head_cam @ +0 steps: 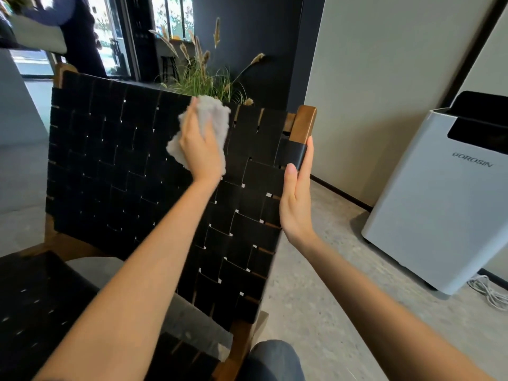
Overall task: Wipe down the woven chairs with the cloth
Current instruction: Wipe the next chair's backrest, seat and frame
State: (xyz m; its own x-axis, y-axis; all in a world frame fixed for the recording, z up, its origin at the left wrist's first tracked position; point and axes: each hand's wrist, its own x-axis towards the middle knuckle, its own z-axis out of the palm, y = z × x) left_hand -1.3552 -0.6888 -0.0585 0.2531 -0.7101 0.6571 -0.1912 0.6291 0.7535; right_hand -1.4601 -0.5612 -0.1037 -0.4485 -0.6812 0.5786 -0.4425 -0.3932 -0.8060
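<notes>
left hand point(202, 149) flat with fingers straight, pressing cloth point(217, 119) against black woven chair back point(115, 149), right hand point(298, 199) fingers straight, bracing wooden side frame point(303, 123)

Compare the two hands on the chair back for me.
The left hand presses a cloth against the woven chair back; the right hand holds nothing. The left hand lies on the weave's face, while the right hand stands along its side edge, fingers straight. Both are on the same chair.
</notes>
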